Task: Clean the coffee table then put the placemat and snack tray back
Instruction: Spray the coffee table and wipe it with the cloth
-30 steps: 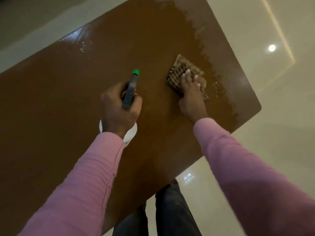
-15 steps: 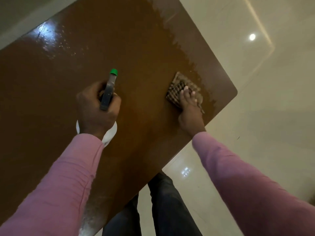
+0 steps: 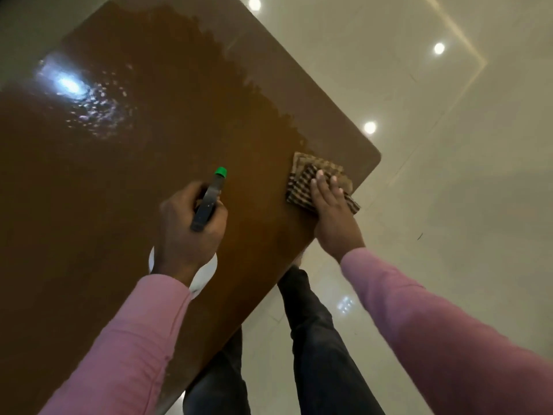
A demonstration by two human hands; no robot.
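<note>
Brown glossy coffee table (image 3: pixel 149 175), brown-checked cloth (image 3: pixel 305 178), green-tipped white spray bottle (image 3: pixel 208 202), pink sleeves (image 3: pixel 128 339).

The head camera looks steeply down from close above the coffee table (image 3: pixel 125 181) corner.

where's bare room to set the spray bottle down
Bare: the wide stretch of coffee table left of and beyond the left hand gripping the spray bottle, and a narrower strip between it and the cloth. Crowded: the near right corner, under the right hand.
</note>
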